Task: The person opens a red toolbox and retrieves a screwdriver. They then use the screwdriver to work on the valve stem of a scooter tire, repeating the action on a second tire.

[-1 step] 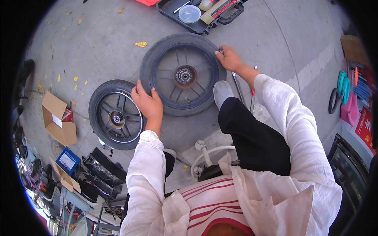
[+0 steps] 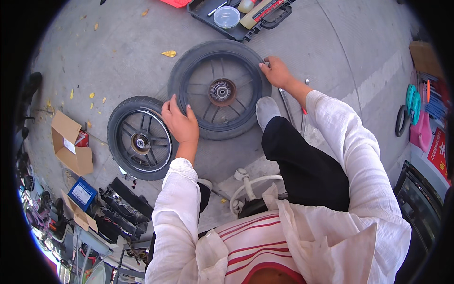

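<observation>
A large black motorcycle wheel lies on the ground with its tyre on and a rusty hub in the middle. My right hand grips the tyre's right edge, thumb on the sidewall and the other fingers curled at the outside. At the wheel's lower left, my left hand rests against the tyre with fingers stretched and the thumb apart. Just left of that hand lies a smaller wheel with a silver rim edge, overlapped slightly by the hand.
An open black toolbox with a round clear tub sits at the far side. Metal tools lie beside my grey shoe. Cardboard box and blue box are at left; a pink container is at right.
My left hand has shifted slightly right along the large wheel's tyre. My right hand and both wheels stay nearly where they were.
</observation>
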{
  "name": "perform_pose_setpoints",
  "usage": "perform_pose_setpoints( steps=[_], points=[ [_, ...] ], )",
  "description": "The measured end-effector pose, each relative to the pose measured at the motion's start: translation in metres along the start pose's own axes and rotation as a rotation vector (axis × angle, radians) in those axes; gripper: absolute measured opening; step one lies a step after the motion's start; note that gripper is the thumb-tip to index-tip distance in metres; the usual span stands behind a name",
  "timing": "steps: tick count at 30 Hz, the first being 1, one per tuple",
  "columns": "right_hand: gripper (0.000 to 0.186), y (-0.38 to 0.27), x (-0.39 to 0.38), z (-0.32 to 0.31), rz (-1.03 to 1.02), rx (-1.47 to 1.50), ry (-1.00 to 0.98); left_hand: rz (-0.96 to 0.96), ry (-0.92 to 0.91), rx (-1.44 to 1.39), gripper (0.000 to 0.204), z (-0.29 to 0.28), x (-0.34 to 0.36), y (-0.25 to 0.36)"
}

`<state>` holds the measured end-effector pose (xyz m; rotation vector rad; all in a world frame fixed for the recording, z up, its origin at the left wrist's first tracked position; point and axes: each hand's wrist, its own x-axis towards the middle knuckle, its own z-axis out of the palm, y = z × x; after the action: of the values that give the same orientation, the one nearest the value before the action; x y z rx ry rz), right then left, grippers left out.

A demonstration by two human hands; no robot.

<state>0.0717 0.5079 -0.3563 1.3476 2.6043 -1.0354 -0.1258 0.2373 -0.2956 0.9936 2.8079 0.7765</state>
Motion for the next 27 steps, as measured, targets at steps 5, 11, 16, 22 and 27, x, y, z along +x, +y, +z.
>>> perform_pose_setpoints(
  steps=[5,11,16,22,27],
  points=[
    [0.041,0.024,-0.037,0.000,0.110,0.156,-0.004,0.047,-0.519,-0.128,0.022,0.020,-0.047,0.029],
    [0.039,0.054,-0.085,0.001,0.237,0.330,0.058,-0.075,-0.475,-0.034,0.018,0.044,-0.077,0.029],
    [0.038,0.086,-0.113,0.002,0.375,0.394,0.080,-0.080,-0.462,0.028,0.015,0.048,-0.080,0.033],
    [0.038,0.089,-0.121,-0.001,0.407,0.374,0.101,-0.088,-0.476,0.025,0.012,0.050,-0.077,0.035],
    [0.038,0.084,-0.114,-0.005,0.405,0.422,0.086,-0.133,-0.509,0.019,0.017,0.058,-0.075,0.030]
  ],
)
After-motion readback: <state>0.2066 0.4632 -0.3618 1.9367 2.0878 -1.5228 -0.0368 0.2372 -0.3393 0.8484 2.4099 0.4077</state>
